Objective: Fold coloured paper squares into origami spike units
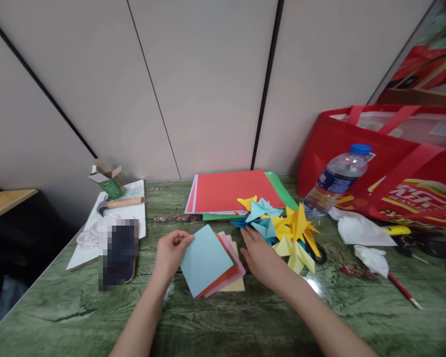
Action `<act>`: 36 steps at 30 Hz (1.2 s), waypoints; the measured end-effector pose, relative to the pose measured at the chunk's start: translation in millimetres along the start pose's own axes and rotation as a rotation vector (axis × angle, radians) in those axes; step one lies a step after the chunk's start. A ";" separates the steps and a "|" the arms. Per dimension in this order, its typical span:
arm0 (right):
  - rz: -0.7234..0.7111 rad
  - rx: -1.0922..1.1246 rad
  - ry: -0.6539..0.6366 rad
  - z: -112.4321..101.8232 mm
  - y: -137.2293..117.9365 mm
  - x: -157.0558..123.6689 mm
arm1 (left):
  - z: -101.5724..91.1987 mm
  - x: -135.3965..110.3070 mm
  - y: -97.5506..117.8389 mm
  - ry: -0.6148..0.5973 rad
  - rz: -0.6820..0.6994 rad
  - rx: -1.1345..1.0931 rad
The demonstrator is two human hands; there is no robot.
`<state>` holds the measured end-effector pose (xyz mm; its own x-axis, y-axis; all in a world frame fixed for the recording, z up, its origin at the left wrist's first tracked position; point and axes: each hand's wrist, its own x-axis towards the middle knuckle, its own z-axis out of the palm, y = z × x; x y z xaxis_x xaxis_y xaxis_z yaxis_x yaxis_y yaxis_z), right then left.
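Note:
Between the thumb and fingers of my left hand [174,253] is the left corner of a light blue square sheet of paper [210,260]. It lies over a fanned stack of square sheets, with orange, pink and pale yellow [236,285] edges showing at the right. My right hand [262,255] is outstretched, palm down, at the left side of a pile of folded paper shapes. Its fingertips reach a blue folded piece [240,224]; whether they press on it I cannot tell. In the pile are yellow [297,223], light blue [263,208] and pale yellow [293,253] pointed shapes.
Larger red sheets [230,191] lie over green ones by the wall. A water bottle [336,178] leans near a red bag [394,163]. Crumpled tissues [371,260] and a red pen [405,290] are at right. At left are a hammer [124,202], a small box [109,182] and a phone [119,255].

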<state>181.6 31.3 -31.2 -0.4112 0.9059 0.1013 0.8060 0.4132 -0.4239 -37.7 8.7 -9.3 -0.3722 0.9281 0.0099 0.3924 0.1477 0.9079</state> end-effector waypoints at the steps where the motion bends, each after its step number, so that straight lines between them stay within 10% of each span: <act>1: 0.006 0.021 0.017 -2.0 0.0 0.2 | 0.2 -0.9 0.9 -0.002 -0.017 -0.029; 21: -0.314 0.882 -0.085 -24.0 -30.2 -10.1 | 14.1 -21.6 20.0 -0.144 0.058 -0.090; 29: -0.091 0.955 -0.091 -24.7 -29.2 -5.1 | 13.4 -24.0 24.0 -0.109 0.007 -0.261; 36: 0.154 0.986 0.140 -15.4 -19.7 0.8 | 14.0 -29.2 28.5 -0.378 -0.124 -0.788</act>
<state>172.0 25.4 -8.9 -0.2272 0.9720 0.0603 0.1083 0.0867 -0.9903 -3.9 -9.4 10.4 -0.0153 0.9925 -0.1209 -0.3784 0.1062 0.9195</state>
